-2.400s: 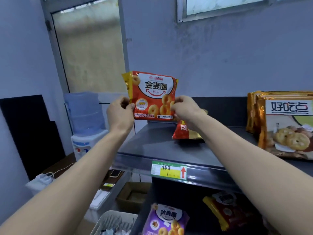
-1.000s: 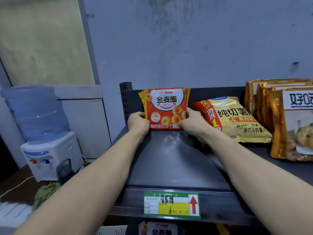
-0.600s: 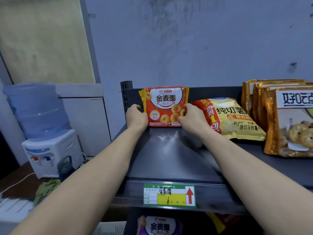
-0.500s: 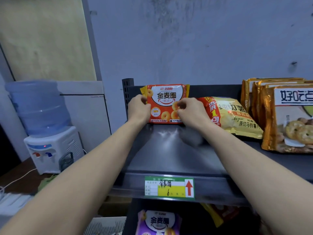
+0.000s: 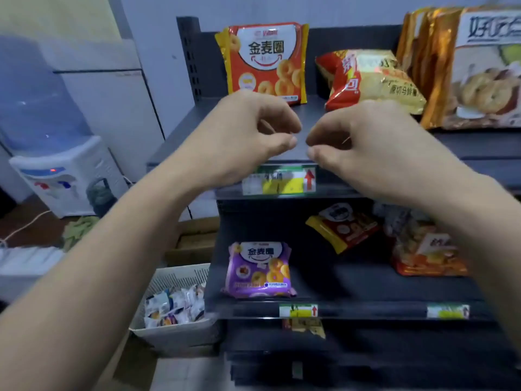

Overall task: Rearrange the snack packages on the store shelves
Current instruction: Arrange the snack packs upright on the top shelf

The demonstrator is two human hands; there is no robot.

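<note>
Words that can be read
The orange pack (image 5: pixel 263 62) and the purple pack (image 5: pixel 258 269) both read 金麦圈; the golden pack (image 5: pixel 485 66) shows 好吃; the shelf label (image 5: pixel 279 180) carries a red arrow.

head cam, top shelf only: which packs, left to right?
Top shelf: orange-red ring-snack pack → yellow potato chip bag → gold cookie packs, several stood one behind another at the right edge.
</note>
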